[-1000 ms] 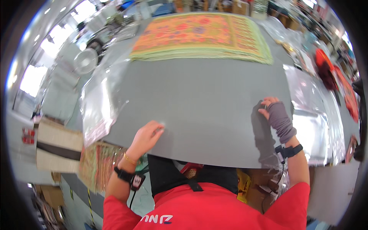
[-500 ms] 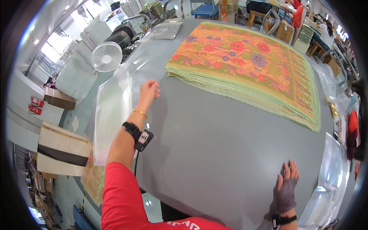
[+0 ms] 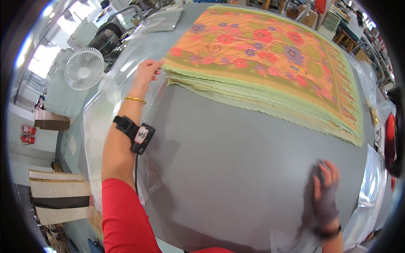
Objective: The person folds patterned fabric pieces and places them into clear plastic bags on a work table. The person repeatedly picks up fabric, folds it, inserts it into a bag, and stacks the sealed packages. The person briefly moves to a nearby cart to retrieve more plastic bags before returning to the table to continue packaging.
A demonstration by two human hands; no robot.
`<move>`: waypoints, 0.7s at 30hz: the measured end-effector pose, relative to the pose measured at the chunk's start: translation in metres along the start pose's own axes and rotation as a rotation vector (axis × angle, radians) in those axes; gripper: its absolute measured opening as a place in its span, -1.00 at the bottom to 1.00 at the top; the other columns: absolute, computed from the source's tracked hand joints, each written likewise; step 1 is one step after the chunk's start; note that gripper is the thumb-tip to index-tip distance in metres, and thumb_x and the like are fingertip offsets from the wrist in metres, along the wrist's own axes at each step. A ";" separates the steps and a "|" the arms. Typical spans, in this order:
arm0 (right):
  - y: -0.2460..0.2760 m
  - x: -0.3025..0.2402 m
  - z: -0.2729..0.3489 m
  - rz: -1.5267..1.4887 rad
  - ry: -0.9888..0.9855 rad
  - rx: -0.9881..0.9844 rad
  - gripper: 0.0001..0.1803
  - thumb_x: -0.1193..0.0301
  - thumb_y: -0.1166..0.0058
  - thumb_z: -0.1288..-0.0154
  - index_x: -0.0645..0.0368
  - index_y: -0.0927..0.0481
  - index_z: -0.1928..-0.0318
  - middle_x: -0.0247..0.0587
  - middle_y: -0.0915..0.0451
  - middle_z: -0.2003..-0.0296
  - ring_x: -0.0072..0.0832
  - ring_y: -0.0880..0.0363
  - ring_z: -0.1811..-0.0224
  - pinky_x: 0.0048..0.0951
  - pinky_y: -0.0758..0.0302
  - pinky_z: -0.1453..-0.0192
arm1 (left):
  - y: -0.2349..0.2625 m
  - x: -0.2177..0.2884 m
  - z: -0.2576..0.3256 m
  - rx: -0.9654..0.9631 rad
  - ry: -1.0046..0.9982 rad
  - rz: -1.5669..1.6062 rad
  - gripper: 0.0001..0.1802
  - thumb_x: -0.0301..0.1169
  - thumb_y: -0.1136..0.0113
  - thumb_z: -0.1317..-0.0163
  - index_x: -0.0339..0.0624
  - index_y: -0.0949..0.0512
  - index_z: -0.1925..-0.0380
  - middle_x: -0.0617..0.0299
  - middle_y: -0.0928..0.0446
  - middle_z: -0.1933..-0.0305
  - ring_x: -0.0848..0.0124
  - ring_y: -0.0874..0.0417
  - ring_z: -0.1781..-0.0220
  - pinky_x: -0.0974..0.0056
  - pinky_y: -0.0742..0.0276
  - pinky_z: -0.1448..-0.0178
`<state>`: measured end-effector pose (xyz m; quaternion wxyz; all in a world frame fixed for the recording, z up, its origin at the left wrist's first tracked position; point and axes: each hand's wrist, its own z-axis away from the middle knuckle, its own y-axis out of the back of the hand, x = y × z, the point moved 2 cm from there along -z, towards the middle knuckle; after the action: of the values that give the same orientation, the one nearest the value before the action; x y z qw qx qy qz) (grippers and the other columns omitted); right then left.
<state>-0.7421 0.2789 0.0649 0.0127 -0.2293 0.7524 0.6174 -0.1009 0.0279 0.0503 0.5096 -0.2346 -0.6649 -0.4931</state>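
Note:
A stack of flowered orange and green cloths (image 3: pixel 270 63) lies across the far half of a grey table (image 3: pixel 236 160). My left hand (image 3: pixel 146 72) reaches out to the stack's near left corner, its fingertips touching the cloth edge; the fingers look apart and I see nothing gripped. That arm has a gold bangle, a black wrist device and a red sleeve. My right hand (image 3: pixel 325 192), in a grey fingerless glove, rests flat on the bare table at the near right.
Clear plastic sheets (image 3: pixel 105 109) lie along the table's left edge, more plastic (image 3: pixel 371 198) at the right edge. A white fan (image 3: pixel 84 68) stands beyond the left side. Cardboard boxes (image 3: pixel 59 198) sit on the floor at lower left. Shelves and goods crowd the back.
My left hand has stretched forward from the plastic at the table's left edge to the corner of the cloth stack. My view has moved closer to the stack. The right hand stays flat on the table.

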 end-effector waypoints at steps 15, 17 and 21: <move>-0.092 0.041 -0.214 0.320 0.019 0.461 -0.90 0.39 -0.27 0.00 -0.01 -0.75 0.39 -0.08 -0.66 0.48 -0.07 -0.71 0.32 0.03 -0.51 0.17 | 0.167 0.071 0.017 -0.264 -0.220 0.111 -0.83 -0.36 -0.17 -0.59 -0.07 -0.64 -0.07 0.46 -0.43 0.46 0.70 -0.42 0.50 0.53 -0.42 0.43; -0.059 0.131 -0.176 0.436 -0.175 0.273 -0.87 0.36 -0.29 -0.06 -0.01 -0.78 0.33 -0.12 -0.69 0.44 -0.05 -0.72 0.30 -0.03 -0.54 0.18 | 0.181 0.040 0.030 -0.222 -0.129 0.104 -0.79 -0.41 -0.12 -0.57 -0.11 -0.67 -0.06 0.46 -0.43 0.45 0.68 -0.42 0.50 0.51 -0.43 0.43; 0.014 0.213 -0.088 0.549 -0.253 0.422 -0.93 0.43 -0.17 -0.23 -0.02 -0.69 0.30 -0.25 -0.72 0.30 -0.17 -0.68 0.11 -0.08 -0.49 -0.03 | 0.176 -0.009 0.092 -0.134 -0.014 -0.015 -0.67 -0.50 0.01 -0.48 -0.15 -0.71 -0.08 0.44 -0.45 0.43 0.64 -0.44 0.48 0.47 -0.52 0.38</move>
<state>-0.9147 0.1281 0.0341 -0.0133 0.0673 0.8892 0.4523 0.0044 0.1830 0.1163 0.4844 -0.2667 -0.6358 -0.5385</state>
